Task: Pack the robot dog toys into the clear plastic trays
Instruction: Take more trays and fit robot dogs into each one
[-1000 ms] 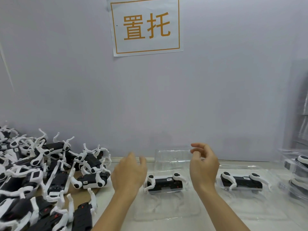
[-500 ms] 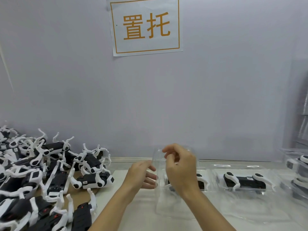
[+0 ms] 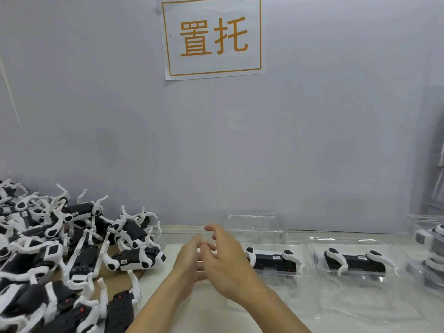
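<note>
A black-and-white robot dog toy (image 3: 272, 259) lies in a clear plastic tray (image 3: 292, 276) at the table's middle, with the tray's clear lid (image 3: 254, 223) standing up behind it. A second toy (image 3: 353, 260) lies in another clear tray (image 3: 312, 251) to the right. My right hand (image 3: 227, 260) hovers just left of the first tray, fingers spread and loosely bent, holding nothing. My left hand (image 3: 188, 259) lies beside it with straight fingers, their tips hidden behind the right hand. A heap of loose robot dog toys (image 3: 60, 255) fills the left side.
More trays with toys in them are stacked at the right edge (image 3: 430, 246). A grey wall with a paper sign (image 3: 212, 37) stands close behind the table. White tabletop (image 3: 168, 282) shows between the heap and the trays.
My right hand let go of the tray lid and dropped down to the left, meeting my left hand. The tray with the toy now sits further right, its lid upright behind it.
</note>
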Demonstrator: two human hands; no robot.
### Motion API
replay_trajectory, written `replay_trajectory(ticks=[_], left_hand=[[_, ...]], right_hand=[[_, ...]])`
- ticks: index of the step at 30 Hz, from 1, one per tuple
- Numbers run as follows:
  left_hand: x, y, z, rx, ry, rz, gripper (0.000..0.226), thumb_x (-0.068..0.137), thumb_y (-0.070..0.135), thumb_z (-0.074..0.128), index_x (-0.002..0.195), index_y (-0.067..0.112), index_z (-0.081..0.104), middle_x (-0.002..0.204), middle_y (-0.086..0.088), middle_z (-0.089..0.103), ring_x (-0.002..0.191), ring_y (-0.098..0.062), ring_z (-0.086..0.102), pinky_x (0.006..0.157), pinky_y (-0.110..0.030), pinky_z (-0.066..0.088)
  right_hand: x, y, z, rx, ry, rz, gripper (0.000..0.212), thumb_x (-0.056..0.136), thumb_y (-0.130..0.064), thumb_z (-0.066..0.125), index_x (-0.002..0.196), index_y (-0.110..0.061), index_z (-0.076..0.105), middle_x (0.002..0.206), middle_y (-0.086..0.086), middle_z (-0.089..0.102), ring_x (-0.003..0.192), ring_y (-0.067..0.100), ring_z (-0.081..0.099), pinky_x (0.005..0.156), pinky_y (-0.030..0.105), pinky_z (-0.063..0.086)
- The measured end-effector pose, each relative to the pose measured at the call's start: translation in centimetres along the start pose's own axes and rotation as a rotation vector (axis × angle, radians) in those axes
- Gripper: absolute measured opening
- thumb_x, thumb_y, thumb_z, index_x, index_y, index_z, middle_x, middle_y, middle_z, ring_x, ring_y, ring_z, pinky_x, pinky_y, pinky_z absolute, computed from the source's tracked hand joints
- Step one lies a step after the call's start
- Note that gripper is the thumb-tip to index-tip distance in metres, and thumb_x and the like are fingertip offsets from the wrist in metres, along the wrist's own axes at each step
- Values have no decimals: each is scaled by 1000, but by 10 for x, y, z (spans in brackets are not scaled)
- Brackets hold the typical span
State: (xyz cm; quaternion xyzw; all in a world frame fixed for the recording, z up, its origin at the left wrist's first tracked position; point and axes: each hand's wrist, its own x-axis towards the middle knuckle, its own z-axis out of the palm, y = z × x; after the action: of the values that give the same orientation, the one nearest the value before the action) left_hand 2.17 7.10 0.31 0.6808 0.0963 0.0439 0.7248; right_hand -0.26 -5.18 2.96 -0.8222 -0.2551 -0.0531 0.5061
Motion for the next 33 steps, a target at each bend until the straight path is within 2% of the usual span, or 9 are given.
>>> replay_trajectory(ticks=[3,8,13,16,18,23,28,30,33], left_hand=[[-2,-2,5,83,-80,-6,36,98,24,39,77,14,67,63,-4,67,49,-16,61,43,-20,44],[-12,4,13,140,-211,26,26,74,35,48,83,25,71,77,-1,68,68,-15,64,55,-26,50],[-15,6,15,188,-276,65,31,85,33,44,91,23,72,88,-1,70,75,-17,63,62,-28,51],[-19,7,16,212,-312,79,31,85,34,44,87,28,74,88,1,71,76,-14,64,62,-25,51],[-21,8,17,209,-329,77,31,81,36,45,86,33,75,87,3,72,78,-12,67,64,-25,51],[-13,3,14,188,-305,52,38,86,36,45,105,17,72,104,-8,72,84,-19,66,73,-32,54],[-9,0,14,153,-282,28,48,69,50,54,100,20,74,106,-11,72,81,-22,68,80,-40,57],[-8,0,14,148,-271,21,42,74,52,57,96,21,75,101,-9,72,81,-22,68,80,-40,57],[-5,-2,13,145,-226,4,37,92,46,55,108,16,73,107,-13,70,83,-25,70,82,-44,59]], right_hand=[[1,2,-2,-60,17,23,41,99,-33,39,140,-35,38,139,-8,43,106,3,48,79,14,36],[3,2,-8,-42,32,75,40,100,-30,38,140,-30,38,125,-5,43,104,8,48,85,24,40],[4,0,-17,2,13,121,40,100,-28,39,140,-28,39,123,2,49,104,11,54,62,11,43],[4,-3,-19,-2,-11,142,43,100,-34,40,143,-29,35,130,5,48,107,16,56,80,25,50],[3,-5,-18,-62,-43,152,47,99,-40,40,144,-32,32,136,3,45,110,17,54,85,29,45],[6,-4,-28,-120,-34,195,48,99,-42,39,145,-30,32,140,6,44,104,18,57,72,26,42],[7,-2,-36,-273,-48,238,48,98,-48,35,143,-29,34,139,5,43,99,19,54,72,32,36],[7,1,-39,-316,-46,257,47,99,-50,35,141,-29,36,136,5,44,100,20,54,73,33,34],[10,4,-49,-322,-21,287,47,99,-50,36,139,-25,39,132,7,50,99,20,57,72,32,40]])
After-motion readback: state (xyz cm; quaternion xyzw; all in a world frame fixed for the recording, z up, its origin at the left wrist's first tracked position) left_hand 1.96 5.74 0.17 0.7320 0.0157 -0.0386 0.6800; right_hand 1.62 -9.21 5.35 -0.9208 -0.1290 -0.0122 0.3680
